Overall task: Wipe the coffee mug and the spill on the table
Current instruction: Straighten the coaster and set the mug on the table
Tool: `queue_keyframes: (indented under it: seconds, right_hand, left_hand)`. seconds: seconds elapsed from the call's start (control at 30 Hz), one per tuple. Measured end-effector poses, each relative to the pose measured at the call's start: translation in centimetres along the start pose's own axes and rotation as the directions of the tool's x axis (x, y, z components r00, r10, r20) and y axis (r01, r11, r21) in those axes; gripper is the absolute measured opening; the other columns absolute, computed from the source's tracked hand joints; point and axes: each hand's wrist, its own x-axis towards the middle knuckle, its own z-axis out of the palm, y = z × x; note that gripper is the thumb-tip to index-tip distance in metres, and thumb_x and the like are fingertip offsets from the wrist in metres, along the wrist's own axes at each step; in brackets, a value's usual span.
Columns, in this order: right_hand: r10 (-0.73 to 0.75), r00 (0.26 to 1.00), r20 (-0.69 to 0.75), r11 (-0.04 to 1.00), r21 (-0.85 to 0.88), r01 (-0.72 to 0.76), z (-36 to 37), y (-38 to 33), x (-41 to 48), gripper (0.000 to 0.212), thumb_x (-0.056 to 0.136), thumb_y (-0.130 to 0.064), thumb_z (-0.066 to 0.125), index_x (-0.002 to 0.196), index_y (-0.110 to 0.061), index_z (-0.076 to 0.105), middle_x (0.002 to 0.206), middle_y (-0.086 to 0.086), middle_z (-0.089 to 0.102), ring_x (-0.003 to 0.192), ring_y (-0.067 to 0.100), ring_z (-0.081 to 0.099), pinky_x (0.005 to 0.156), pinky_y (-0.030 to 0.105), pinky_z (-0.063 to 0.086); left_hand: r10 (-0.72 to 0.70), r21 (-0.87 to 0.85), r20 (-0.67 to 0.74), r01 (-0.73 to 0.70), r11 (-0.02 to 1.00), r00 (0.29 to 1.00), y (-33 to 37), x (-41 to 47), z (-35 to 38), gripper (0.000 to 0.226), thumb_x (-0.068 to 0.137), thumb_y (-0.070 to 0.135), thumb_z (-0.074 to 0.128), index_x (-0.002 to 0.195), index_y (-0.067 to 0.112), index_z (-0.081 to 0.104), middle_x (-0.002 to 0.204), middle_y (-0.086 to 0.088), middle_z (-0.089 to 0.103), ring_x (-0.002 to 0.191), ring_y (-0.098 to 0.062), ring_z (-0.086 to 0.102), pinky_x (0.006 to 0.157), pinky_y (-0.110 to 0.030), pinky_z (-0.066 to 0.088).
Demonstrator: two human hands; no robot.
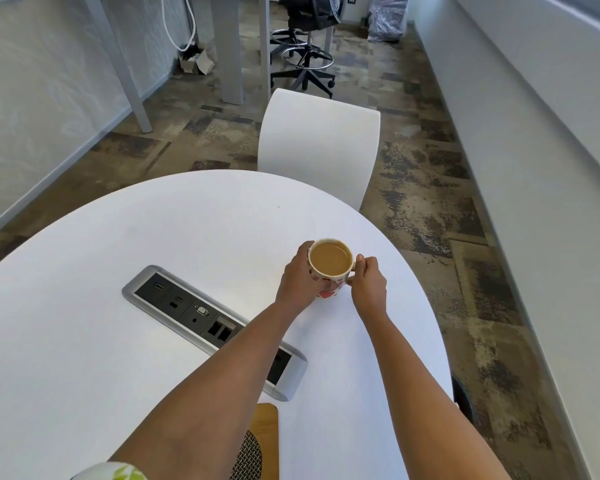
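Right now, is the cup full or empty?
Full, nearly. The mug stands upright with light brown coffee close to its rim, held between the left hand and right hand.

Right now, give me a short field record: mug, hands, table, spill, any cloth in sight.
mug: white ceramic mug with red patches, upright on the table, nearly full of light brown coffee
left hand: left hand wrapped around the mug's side
right hand: right hand pinching the handle
table: round white table with a grey inset port panel
spill: none visible on the tabletop
cloth: none in view
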Motion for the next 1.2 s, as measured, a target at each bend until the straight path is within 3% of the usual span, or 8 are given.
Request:
queue_keyframes:
  seconds: [0.2,0.77,0.93,1.07,1.2]
  right_hand:
    - [-0.048,0.999,0.008,0.998,0.031,0.048,-0.6,-1.7,-2.5,0.033,0.100,-0.038,0.027,0.094,-0.012,0.046,0.094,0.005,0.061,0.091,0.032,0.063,0.085,0.049,0.049]
    - [-0.138,0.985,0.106,0.989,0.060,0.132,-0.4,-2.5,-16.1,0.029,0.100,-0.036,0.029,0.093,-0.014,0.046,0.097,0.005,0.064,0.090,0.031,0.064,0.085,0.047,0.049]
    - [-0.133,0.979,0.155,0.990,0.076,0.122,0.5,-1.3,-20.0,0.029,0.100,-0.035,0.029,0.091,-0.013,0.046,0.092,0.002,0.062,0.089,0.031,0.064,0.084,0.045,0.049]
    - [-0.130,0.973,0.189,0.990,0.072,0.118,1.2,-0.4,-22.5,0.033,0.100,-0.037,0.029,0.093,-0.010,0.048,0.096,0.010,0.064,0.090,0.031,0.063,0.082,0.042,0.048]
    - [-0.131,0.966,0.224,0.991,0.069,0.119,1.9,0.5,-24.6,0.028,0.100,-0.036,0.029,0.089,-0.015,0.045,0.092,0.007,0.062,0.088,0.030,0.063,0.077,0.039,0.047]
  left_hand:
    - [-0.007,0.000,-0.022,0.007,1.000,1.000,1.5,-2.3,-2.0,0.078,0.063,0.017,0.083,0.129,0.018,0.041,0.123,-0.005,0.059,0.110,-0.024,0.055,0.088,-0.033,0.047]
    - [-0.037,0.067,-0.105,0.044,0.997,0.994,1.3,-15.4,-8.4,0.083,0.059,0.016,0.086,0.128,0.018,0.041,0.119,-0.004,0.058,0.101,-0.018,0.053,0.078,-0.026,0.039]
    - [-0.044,0.049,-0.125,0.051,0.998,0.991,-0.2,-19.5,-9.4,0.078,0.060,0.013,0.086,0.125,0.016,0.044,0.114,-0.001,0.058,0.098,-0.014,0.052,0.071,-0.014,0.038]
    - [-0.057,0.026,-0.124,0.061,0.998,0.991,-1.2,-22.3,-10.0,0.078,0.059,0.012,0.086,0.125,0.017,0.044,0.115,0.000,0.058,0.101,-0.013,0.052,0.083,-0.027,0.042]
    - [-0.092,0.003,-0.133,0.094,0.996,0.987,-2.5,-24.5,-10.4,0.079,0.058,0.011,0.086,0.124,0.018,0.044,0.111,0.004,0.056,0.100,-0.012,0.051,0.082,-0.026,0.042]
